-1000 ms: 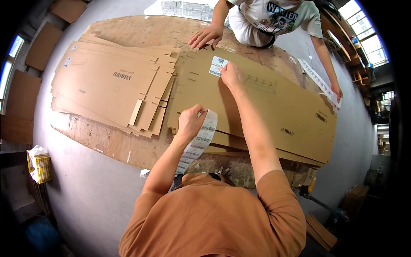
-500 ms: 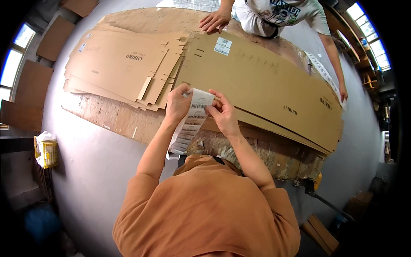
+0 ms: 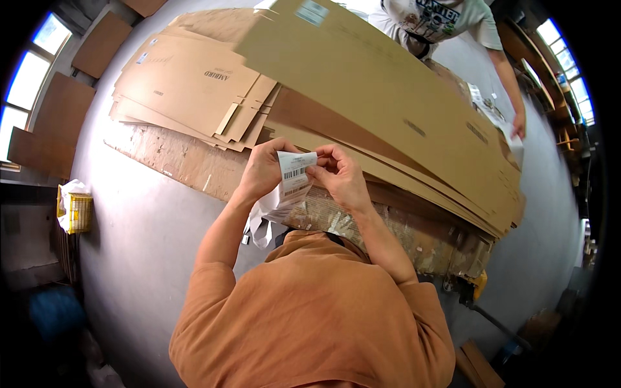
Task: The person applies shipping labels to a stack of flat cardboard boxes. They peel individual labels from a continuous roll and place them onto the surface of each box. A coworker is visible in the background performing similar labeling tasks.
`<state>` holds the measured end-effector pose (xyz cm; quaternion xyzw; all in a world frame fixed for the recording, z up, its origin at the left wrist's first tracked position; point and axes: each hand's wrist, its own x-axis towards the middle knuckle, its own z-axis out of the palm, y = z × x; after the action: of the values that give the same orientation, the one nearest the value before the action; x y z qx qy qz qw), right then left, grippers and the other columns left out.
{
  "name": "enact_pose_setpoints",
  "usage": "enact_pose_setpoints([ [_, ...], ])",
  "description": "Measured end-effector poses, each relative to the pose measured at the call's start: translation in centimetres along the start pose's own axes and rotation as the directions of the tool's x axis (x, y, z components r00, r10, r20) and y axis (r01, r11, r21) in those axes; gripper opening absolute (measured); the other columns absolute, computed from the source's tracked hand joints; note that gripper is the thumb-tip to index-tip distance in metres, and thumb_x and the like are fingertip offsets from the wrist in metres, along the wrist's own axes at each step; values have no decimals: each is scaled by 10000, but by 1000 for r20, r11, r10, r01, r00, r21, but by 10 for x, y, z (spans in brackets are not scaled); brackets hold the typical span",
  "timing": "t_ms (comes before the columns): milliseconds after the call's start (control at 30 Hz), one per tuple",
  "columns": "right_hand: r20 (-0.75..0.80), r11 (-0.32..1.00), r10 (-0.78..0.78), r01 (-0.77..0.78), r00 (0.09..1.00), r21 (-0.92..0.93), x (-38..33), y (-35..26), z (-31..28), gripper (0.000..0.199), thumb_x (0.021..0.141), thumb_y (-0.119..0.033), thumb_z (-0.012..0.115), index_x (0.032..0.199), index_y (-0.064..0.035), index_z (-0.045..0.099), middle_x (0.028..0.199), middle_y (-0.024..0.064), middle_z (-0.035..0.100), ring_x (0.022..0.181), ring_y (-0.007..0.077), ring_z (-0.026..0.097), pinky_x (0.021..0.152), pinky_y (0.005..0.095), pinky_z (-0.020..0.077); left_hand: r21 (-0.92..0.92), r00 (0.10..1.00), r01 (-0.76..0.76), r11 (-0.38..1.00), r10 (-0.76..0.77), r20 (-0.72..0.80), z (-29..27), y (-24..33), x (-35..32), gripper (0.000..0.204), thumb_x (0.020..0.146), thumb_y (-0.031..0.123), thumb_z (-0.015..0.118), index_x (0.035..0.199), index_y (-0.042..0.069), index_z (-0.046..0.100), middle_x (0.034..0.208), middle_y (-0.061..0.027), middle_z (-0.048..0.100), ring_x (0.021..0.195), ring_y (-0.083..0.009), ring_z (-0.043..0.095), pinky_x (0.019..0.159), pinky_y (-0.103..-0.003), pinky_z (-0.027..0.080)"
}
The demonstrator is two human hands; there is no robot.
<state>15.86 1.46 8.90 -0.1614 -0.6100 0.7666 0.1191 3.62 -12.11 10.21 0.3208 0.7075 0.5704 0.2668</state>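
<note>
A white strip of barcode labels stretches between my hands, with its loose tail curling down in front of my shirt. My left hand pinches the strip's upper left edge. On the opposite edge, the thumb and fingers of my right hand are closed on the top corner. Just beyond them a large flat cardboard sheet, with a white label near its far left corner, is tilted up off the right cardboard stack. The far-left end of that sheet is raised highest.
Another stack of flat cardboard lies on the left of the worn wooden table. Across it stands a co-worker, whose hand is by a white label strip. A yellow basket sits at the left.
The top cardboard sheet has been lifted at its left end from lying flat. The co-worker's hand at that corner is out of sight now. My label strip now hangs more bunched.
</note>
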Motion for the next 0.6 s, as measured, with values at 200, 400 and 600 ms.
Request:
enact_pose_setpoints([
  [200,-92,928,-207,166,974,-333,-16,-13,-22,136,831,-33,666,952,-1,614,834,43,638,747,89,576,674,235,483,223,1000,-7,975,11,-16,22,3,3,145,727,62,724,759,-12,604,647,-72,617,637,-64,541,568,-254,449],
  [400,-163,881,-254,159,953,-446,-17,-19,-43,60,848,-42,642,869,12,629,745,32,619,664,83,529,593,233,437,359,998,-57,931,65,-10,35,0,18,133,792,115,602,839,-7,629,704,-217,610,661,-368,610,594,-376,477],
  [600,-246,860,-272,120,930,-497,-5,-24,-62,78,873,-73,623,867,4,613,690,3,568,647,66,504,583,226,426,398,994,-107,911,100,40,31,-21,40,136,814,62,550,866,-29,636,658,-155,616,564,-155,572,546,-297,451],
])
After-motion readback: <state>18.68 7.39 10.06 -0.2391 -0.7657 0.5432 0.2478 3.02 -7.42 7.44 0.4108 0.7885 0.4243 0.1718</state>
